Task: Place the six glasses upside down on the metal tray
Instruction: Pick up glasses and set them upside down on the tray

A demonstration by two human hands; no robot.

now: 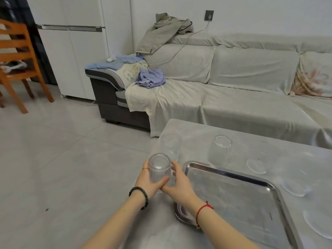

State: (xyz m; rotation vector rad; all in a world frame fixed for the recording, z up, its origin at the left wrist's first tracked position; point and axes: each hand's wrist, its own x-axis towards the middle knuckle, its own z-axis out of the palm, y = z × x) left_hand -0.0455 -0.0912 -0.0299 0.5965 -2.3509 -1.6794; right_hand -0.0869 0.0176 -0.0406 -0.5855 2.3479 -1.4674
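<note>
At the counter's [206, 133] left edge, the left hand [146, 182] and right hand [177, 184] share a two-handed grip on a ribbed glass [159, 169], each closed around its sides, base turned up, just left of the bare metal tray [233, 177]. Behind it stands a second ribbed glass [170, 145]. Farther right, a smooth glass [220, 150] stands beyond the tray's far rim, with more clear glasses [258, 159] faintly visible near the right side.

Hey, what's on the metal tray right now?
The metal tray shows only bare metal, with no glass on it yet. The right hand and forearm cover its near left corner, so that part cannot be checked.
</note>
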